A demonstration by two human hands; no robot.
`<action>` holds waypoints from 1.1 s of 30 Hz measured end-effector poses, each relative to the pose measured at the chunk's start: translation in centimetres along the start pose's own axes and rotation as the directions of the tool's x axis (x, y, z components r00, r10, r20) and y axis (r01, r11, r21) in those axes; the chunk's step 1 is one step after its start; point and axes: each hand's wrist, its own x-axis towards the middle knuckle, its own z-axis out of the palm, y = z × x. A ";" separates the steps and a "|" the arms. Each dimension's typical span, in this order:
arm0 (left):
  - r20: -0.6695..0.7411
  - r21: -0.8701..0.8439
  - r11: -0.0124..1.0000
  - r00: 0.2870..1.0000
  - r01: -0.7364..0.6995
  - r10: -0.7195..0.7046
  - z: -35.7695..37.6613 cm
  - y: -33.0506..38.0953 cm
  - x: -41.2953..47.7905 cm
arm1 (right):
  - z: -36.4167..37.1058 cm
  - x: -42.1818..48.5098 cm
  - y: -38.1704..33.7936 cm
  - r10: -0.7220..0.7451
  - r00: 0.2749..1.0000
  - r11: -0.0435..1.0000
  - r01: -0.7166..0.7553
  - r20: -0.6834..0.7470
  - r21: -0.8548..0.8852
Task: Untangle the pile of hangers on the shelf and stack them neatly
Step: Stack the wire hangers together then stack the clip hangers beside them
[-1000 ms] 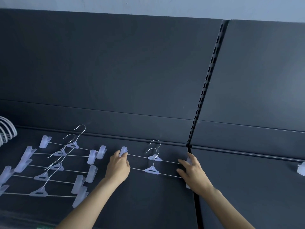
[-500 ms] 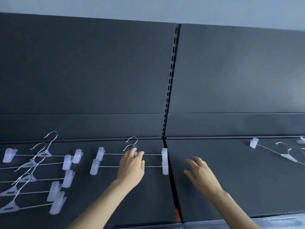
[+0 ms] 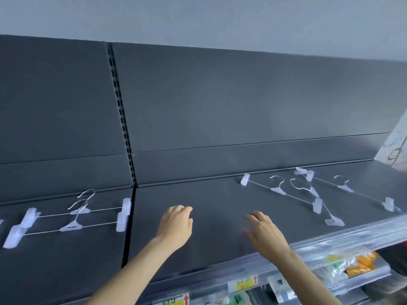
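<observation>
Dark shelf lies under both hands. The left hand, loosely curled and empty, has left the paired hangers off to its left. The right hand, spread and empty, heads for the tangled hangers beyond it, likely next.

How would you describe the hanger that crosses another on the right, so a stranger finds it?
Find the dark shelf, right of the slotted upright. Three clip hangers lie near its back. The crossing hanger alone runs steeply front to back, one clip nearest the front edge.
</observation>
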 end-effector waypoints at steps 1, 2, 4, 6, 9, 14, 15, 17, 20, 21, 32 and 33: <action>0.005 -0.002 1.000 1.000 0.001 -0.001 0.7 1.7 0.4 | -0.6 -0.2 1.8 0.000 1.000 1.000 0.000 -0.006 -0.003; 0.009 -0.002 1.000 1.000 -0.001 0.001 1.3 3.3 0.8 | -1.3 -0.4 3.5 0.003 1.000 1.000 -0.003 -0.013 -0.002; 0.013 -0.004 1.000 1.000 -0.009 0.009 2.4 6.4 1.5 | -2.4 -0.7 6.6 0.025 0.999 1.000 -0.025 -0.023 0.013; 0.019 -0.006 1.000 1.000 -0.023 0.023 3.4 9.2 2.3 | -3.3 -1.2 9.4 0.049 0.999 0.999 -0.048 -0.023 0.024; 0.031 -0.023 0.999 0.999 -0.042 0.042 4.9 12.9 3.6 | -4.3 -1.7 13.2 0.080 0.996 0.996 -0.079 -0.025 0.039; 0.055 -0.039 0.995 0.994 -0.089 0.092 6.9 17.8 6.5 | -5.6 -1.4 18.0 0.164 0.986 0.984 -0.161 -0.038 0.082; 0.057 -0.041 0.995 0.994 -0.093 0.096 7.2 18.4 7.3 | -5.7 -1.1 18.8 0.180 0.983 0.980 -0.175 -0.042 0.091; 0.055 -0.051 0.994 0.994 -0.095 0.098 7.9 19.7 9.1 | -5.8 -0.4 20.3 0.211 0.976 0.971 -0.204 -0.050 0.124; 0.051 -0.073 0.993 0.994 -0.097 0.101 8.8 21.4 11.9 | -6.0 1.4 22.4 0.275 0.960 0.950 -0.262 -0.060 0.170; 0.048 -0.076 0.992 0.993 -0.102 0.105 9.1 21.9 12.9 | -6.1 2.3 23.1 0.293 0.954 0.944 -0.279 -0.056 0.174; 0.112 -0.032 0.997 0.991 -0.071 0.074 12.4 25.3 21.8 | -6.0 11.2 27.4 0.408 0.912 0.877 -0.404 0.041 0.258; 0.125 -0.031 0.998 0.990 -0.059 0.063 12.8 25.4 22.1 | -5.8 11.8 27.6 0.411 0.909 0.872 -0.413 0.064 0.264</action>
